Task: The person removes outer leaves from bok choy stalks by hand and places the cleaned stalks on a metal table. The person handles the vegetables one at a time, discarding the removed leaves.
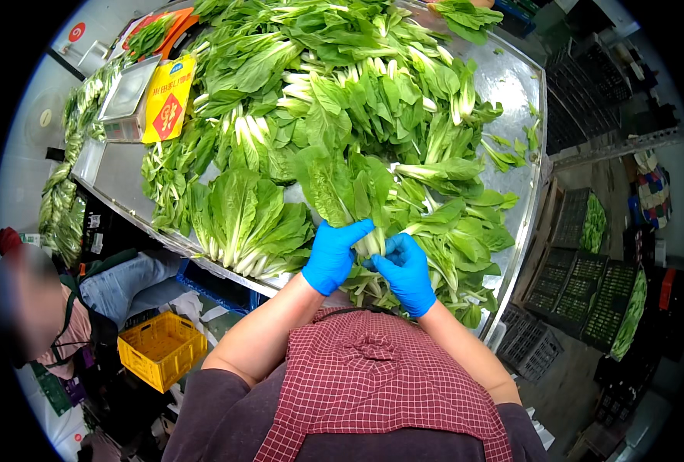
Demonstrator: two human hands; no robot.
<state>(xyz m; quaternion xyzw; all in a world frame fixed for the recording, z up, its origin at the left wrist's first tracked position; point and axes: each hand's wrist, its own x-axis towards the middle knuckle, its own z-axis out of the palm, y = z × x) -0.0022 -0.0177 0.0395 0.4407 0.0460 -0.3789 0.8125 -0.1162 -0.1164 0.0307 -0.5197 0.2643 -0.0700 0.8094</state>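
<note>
My left hand [333, 257], in a blue glove, is closed around the pale stalks of a leafy green head [327, 185], whose broad leaves point away from me. Beside it, my right hand [406, 272], gloved alike, has its fingers curled at the base of these stalks. Whether those fingertips pinch anything is hidden. To the left of my hands, a row of leafy greens [244, 219] lies with white stalk ends towards me. Loose leaves [457, 231] lie to the right. A large heap of leafy greens [342, 86] covers the far part of the metal table [509, 69].
A scale [125, 101] stands at the table's left, beside a yellow printed packet [170, 101]. Another person [59, 312] is at the left, near a yellow crate [163, 349]. Black crates [584, 289], some with greens, stand right. The table has a raised rim [530, 231].
</note>
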